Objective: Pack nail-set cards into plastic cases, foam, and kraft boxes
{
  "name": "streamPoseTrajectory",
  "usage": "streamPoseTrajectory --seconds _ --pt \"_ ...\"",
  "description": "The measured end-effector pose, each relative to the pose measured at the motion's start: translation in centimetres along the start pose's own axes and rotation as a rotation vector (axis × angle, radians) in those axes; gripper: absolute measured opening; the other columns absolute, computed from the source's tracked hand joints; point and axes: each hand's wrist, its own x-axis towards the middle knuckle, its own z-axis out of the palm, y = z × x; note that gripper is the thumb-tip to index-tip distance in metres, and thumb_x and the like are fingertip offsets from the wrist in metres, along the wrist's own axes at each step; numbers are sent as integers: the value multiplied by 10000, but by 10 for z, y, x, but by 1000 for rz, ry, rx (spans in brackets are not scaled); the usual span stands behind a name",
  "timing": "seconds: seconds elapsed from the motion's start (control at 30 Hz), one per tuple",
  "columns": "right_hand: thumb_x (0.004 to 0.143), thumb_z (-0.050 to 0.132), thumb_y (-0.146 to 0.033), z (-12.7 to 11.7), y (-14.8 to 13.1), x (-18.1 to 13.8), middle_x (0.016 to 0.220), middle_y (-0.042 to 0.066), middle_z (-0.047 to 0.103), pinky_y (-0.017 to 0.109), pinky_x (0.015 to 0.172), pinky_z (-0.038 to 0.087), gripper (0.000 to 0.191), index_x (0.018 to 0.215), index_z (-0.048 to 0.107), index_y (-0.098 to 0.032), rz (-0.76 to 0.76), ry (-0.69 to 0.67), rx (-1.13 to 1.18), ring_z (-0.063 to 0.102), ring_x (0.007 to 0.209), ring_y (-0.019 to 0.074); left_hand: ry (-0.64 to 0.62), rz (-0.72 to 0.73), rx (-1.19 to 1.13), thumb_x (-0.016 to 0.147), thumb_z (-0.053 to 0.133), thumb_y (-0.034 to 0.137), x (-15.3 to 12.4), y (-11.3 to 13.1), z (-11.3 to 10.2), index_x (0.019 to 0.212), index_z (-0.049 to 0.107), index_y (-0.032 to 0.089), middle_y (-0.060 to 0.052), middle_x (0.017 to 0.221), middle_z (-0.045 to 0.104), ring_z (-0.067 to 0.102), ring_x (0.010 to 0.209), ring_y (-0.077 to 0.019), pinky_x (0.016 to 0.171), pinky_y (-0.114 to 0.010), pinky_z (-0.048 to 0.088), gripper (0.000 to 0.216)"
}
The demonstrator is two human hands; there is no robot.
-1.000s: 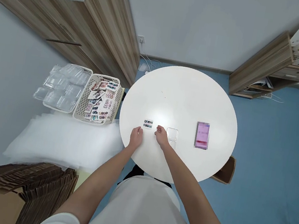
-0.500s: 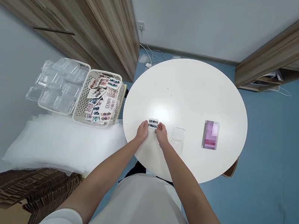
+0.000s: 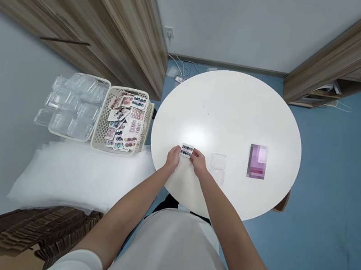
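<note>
Between my two hands, just above or on the white round table [image 3: 240, 103], is a small white card of press-on nails [image 3: 186, 150], with two rows of dark shiny ovals. My left hand [image 3: 173, 157] pinches its left edge. The fingers of my right hand [image 3: 198, 161] close on the right edge. A clear plastic case [image 3: 219, 161] lies opened out on the table to the right of my right hand, its two halves one behind the other.
Left of the table, a white basket [image 3: 98, 133] holds many similar cards. Beside it another basket is heaped with clear plastic cases [image 3: 66, 98]. White sheets [image 3: 74, 177] and folded brown cardboard [image 3: 31, 230] lie nearer me. A blurred purple object [image 3: 257, 162] rests on the table's right.
The card is turned slightly and its face shows a little more fully. Both hands keep their places at its edges. The whole view has shifted slightly.
</note>
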Motion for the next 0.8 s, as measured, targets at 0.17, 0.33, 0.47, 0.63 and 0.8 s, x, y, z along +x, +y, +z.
streamPoseTrajectory --seconds 0.17,0.33,0.47,0.63,0.8 --pt "646 553 -197 1 -2 7 837 30 636 248 609 478 227 869 596 -184 -39 43 -57 570 655 111 -21 6 -1 808 456 315 -3 1 -1 1102 538 170 -86 1200 542 475 1132 -191 942 -313 352 338" --pt "641 536 -186 -2 -4 9 675 -9 612 243 549 455 132 763 586 -189 -71 106 -201 532 539 94 -32 8 47 829 408 315 -7 5 -2 1087 544 160 -94 1186 551 488 1111 -191 909 -315 373 330" --pt "647 501 -194 -20 -5 -2 683 -18 610 240 549 439 149 764 593 -198 -152 111 -353 532 536 94 -42 55 108 831 403 328 -18 2 4 1087 539 162 -94 1191 544 498 1088 -190 865 -295 399 334" --pt "648 510 -236 -76 -5 -31 728 -3 629 259 600 456 176 791 603 -193 -198 130 -413 562 583 112 -260 20 114 834 388 347 -47 -10 35 1064 561 166 -95 1171 557 521 1048 -195 823 -301 419 340" --pt "660 505 -269 -136 -3 -59 711 -6 636 269 599 453 232 861 601 -204 -209 228 -482 580 623 136 -384 17 147 820 412 365 -77 -29 72 1096 547 166 -95 1135 574 531 1009 -182 818 -294 413 366"
